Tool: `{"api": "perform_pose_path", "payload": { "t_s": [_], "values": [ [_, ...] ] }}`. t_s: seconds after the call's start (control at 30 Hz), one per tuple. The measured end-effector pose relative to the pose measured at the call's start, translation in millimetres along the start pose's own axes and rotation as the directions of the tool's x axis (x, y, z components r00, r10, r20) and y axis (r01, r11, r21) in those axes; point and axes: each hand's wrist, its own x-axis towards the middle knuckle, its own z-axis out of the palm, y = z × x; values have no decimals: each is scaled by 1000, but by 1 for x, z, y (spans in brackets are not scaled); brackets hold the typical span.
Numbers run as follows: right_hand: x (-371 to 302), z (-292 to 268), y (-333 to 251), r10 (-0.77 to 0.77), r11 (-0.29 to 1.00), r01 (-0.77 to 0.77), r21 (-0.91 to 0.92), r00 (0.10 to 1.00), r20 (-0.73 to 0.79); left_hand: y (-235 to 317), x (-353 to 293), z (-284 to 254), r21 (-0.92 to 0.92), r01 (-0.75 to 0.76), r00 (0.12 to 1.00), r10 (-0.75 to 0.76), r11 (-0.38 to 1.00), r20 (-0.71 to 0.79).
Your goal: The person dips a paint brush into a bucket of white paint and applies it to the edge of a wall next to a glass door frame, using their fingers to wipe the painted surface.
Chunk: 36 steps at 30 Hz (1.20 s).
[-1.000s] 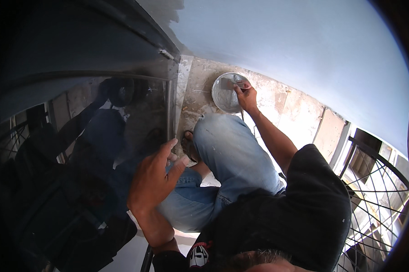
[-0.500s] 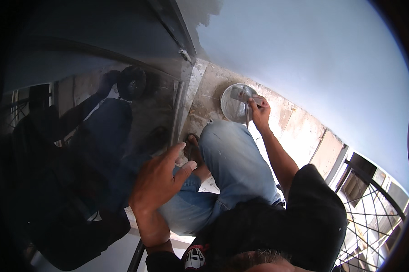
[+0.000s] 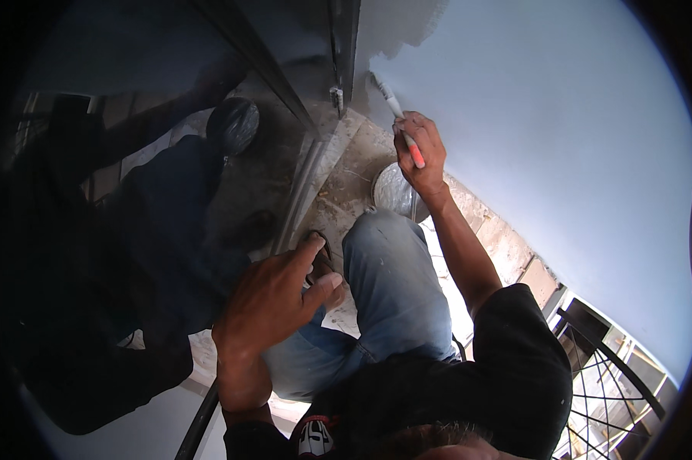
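My right hand (image 3: 424,153) is closed around a paintbrush (image 3: 392,102) with a pale handle that ends in red. Its bristle end meets the light blue wall (image 3: 530,115), close to the edge of a darker grey patch (image 3: 407,27). Beneath that hand, a round paint bucket (image 3: 393,188) stands on the floor, partly hidden by the hand and my knee. My left hand (image 3: 277,299) is held above my bent leg, thumb and forefinger apart, with nothing in it.
To the left rises a dark glossy panel (image 3: 169,184) that mirrors my body and the bucket. A metal frame (image 3: 344,54) runs beside the wall corner. At the lower right is a spoked wheel (image 3: 630,372). My jean-clad knee (image 3: 392,245) is between my arms.
My right hand has lifted the paintbrush from over the bucket, up and left to the wall. The left hand keeps nearly the same pose. The whole view has shifted slightly.
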Motion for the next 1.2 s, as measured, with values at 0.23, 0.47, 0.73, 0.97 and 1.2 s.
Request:
{"api": "perform_pose_path", "payload": {
  "t_s": [0.23, 0.47, 0.73, 0.97, 1.2],
  "values": [
    [-24, 11, 8, 101, 990, -88, -108, 986, 130, 4, -1, -6, -24, -2, 1000, 3, 1000, 19],
    [11, -4, -17, 4, 986, -10, -164, 999, -36, 7, -3, -9, -2, 23, 999, -23, 1000, 44],
    [32, -19, -28, -78, 987, 65, -149, 993, -85, 6, -3, -8, 2, 14, 1000, -14, 1000, 26],
    [15, -15, -13, -59, 990, 55, -127, 998, -28, 6, -1, -9, 16, 30, 999, -31, 999, 29],
    [10, -6, -3, -15, 998, 14, -56, 1000, -9, 8, -2, -8, -7, 11, 1000, -11, 1000, 23]
  ]
}}
